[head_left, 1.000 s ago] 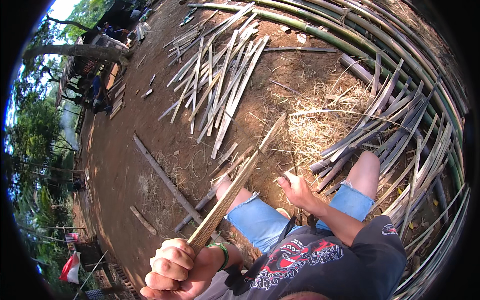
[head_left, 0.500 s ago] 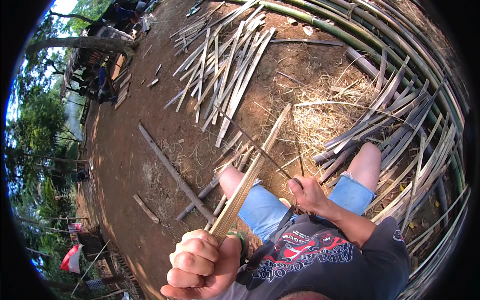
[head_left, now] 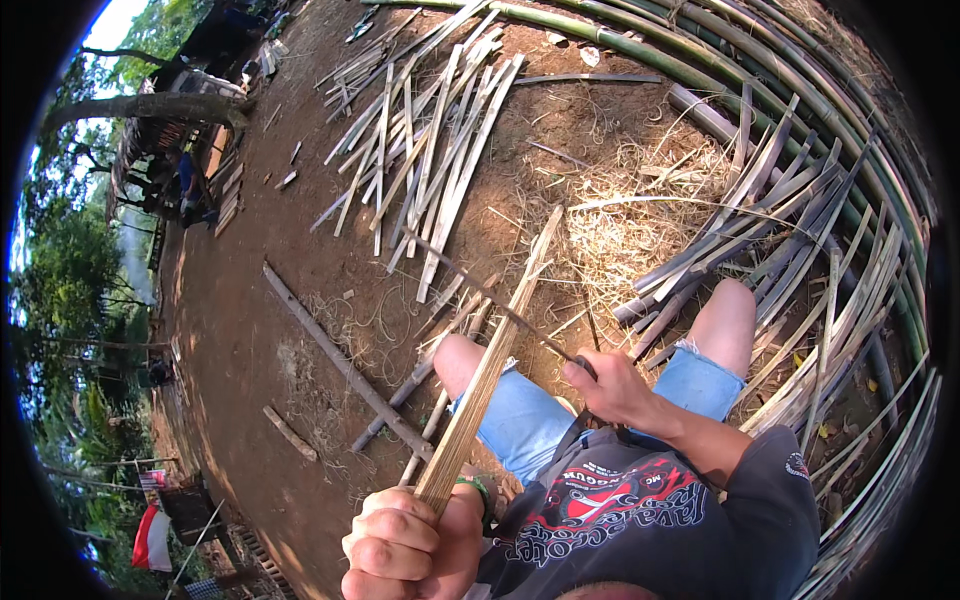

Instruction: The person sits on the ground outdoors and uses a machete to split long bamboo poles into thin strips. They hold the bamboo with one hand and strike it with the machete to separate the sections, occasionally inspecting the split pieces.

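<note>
My left hand [head_left: 415, 545], low in the view, is closed in a fist round the thick end of a split bamboo strip [head_left: 470, 420]. The strip slants up and away to the right, past my left knee, and narrows to its far tip. My right hand [head_left: 612, 390], in front of my lap, grips the dark handle of a long thin knife [head_left: 450, 264]. Its blade points up and to the left and crosses the strip nearer the tip than my fist. Beyond the crossing, a small sliver stands off the strip's edge.
A pile of split bamboo strips [head_left: 440, 130] lies ahead on the bare earth. Curly shavings [head_left: 630, 240] heap up beyond my knees. Darker split pieces [head_left: 740, 225] and long green poles [head_left: 640, 45] line the right. A pole [head_left: 335, 350] lies on the ground to the left.
The knife crosses the strip slightly nearer my left fist than before, and the sliver on the strip's edge now shows. The whole view has shifted a little; both grips are unchanged.
</note>
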